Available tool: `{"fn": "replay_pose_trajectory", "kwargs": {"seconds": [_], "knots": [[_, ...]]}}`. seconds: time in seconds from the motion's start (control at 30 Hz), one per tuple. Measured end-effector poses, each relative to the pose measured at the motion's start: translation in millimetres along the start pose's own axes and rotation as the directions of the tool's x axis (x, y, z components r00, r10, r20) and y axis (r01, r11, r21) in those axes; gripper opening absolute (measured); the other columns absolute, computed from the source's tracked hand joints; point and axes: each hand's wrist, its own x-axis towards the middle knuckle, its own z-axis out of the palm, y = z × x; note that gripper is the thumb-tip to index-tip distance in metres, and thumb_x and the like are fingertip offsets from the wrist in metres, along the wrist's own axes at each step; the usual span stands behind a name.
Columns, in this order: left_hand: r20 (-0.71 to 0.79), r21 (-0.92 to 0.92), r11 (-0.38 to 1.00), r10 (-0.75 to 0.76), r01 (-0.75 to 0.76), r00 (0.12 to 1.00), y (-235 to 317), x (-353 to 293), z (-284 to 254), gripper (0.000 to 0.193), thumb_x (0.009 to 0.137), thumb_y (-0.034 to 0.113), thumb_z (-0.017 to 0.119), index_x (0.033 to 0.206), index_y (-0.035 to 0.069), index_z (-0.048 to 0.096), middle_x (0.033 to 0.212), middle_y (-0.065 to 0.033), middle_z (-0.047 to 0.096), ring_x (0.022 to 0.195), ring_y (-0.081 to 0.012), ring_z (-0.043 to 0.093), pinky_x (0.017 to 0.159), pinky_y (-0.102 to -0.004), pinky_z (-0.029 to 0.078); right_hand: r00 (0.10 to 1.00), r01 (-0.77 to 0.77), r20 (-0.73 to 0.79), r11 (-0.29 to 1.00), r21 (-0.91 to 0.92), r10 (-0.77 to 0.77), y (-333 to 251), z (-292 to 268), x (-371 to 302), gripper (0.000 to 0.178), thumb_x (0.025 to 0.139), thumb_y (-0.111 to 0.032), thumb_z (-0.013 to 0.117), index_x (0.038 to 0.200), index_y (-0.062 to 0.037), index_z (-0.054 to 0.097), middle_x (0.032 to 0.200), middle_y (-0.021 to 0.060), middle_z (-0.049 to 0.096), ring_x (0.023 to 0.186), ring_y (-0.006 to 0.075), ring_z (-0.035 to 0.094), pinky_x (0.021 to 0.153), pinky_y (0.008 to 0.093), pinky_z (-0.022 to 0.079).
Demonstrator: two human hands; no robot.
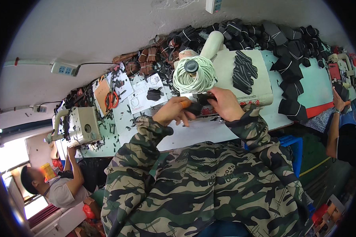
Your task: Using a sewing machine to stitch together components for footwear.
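Both of my hands are at the front of a cream-coloured machine [247,102], below its head. My left hand [171,111], with an orange cover on one finger, is closed on a small black flat piece [193,109]. Thumb and fingers of my right hand [227,104] pinch the far side of the black material by the machine head; whether it is one piece or two I cannot tell. Above my hands, a coil of pale green cord [194,77] hangs round the machine head and hides part of it. A stack of black strips [245,72] lies on the machine bed.
Bundles of black pieces [278,37] and brown bundles [148,59] line the wall. Left of me are orange-handled scissors [112,99], papers [140,94] and a small black stack [154,94]. One person [63,183] sits at another machine [83,125]; another's hand [340,98] shows at right.
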Motion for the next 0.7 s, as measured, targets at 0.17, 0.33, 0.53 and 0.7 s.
{"fn": "replay_pose_trajectory", "kwargs": {"seconds": [0.17,0.33,0.53,0.7], "knots": [[-0.155,0.036,0.995,0.094,-0.089,0.984,-7.4,2.6,8.5,0.03,0.093,0.018,0.036,0.113,-0.001,0.046,0.072,-0.0149,0.063,0.048,-0.0158,0.061,0.032,-0.0193,0.036,0.984,-0.003,0.177,0.975,0.222,-0.037,11.0,-20.6,-7.6,0.017,0.073,-0.009,0.061,0.088,-0.003,0.057,0.083,0.0155,0.058,0.077,0.0364,0.057,0.067,0.0423,0.045],[0.009,-0.005,1.0,0.024,-0.024,1.0,-1.1,2.2,-0.1,0.027,0.094,0.018,0.034,0.109,-0.001,0.046,0.073,-0.0148,0.063,0.049,-0.0171,0.061,0.033,-0.021,0.038,0.997,0.082,-0.007,0.995,-0.054,-0.083,8.2,2.7,-1.7,0.013,0.072,-0.01,0.062,0.083,-0.0018,0.06,0.083,0.0155,0.057,0.077,0.0361,0.056,0.066,0.0411,0.045],[-0.035,-0.058,0.997,0.054,-0.056,0.998,-3.8,9.8,15.8,0.026,0.094,0.017,0.033,0.107,-0.001,0.046,0.077,-0.0174,0.063,0.055,-0.0204,0.064,0.038,-0.0218,0.044,0.973,0.226,0.036,0.969,0.097,-0.23,6.8,-5.1,-4.3,0.017,0.07,-0.006,0.062,0.087,-0.0022,0.059,0.08,0.0143,0.059,0.076,0.0341,0.057,0.068,0.0404,0.046],[-0.161,0.045,0.995,0.092,-0.085,0.983,-9.7,1.5,-2.7,0.024,0.094,0.018,0.034,0.101,-0.001,0.048,0.074,-0.0168,0.062,0.054,-0.0208,0.064,0.039,-0.0224,0.044,0.997,-0.052,0.062,0.998,-0.029,0.054,1.6,-8.3,-6.9,0.016,0.071,-0.01,0.063,0.086,-0.0053,0.06,0.09,0.0102,0.057,0.082,0.0324,0.056,0.071,0.0393,0.045]]}}
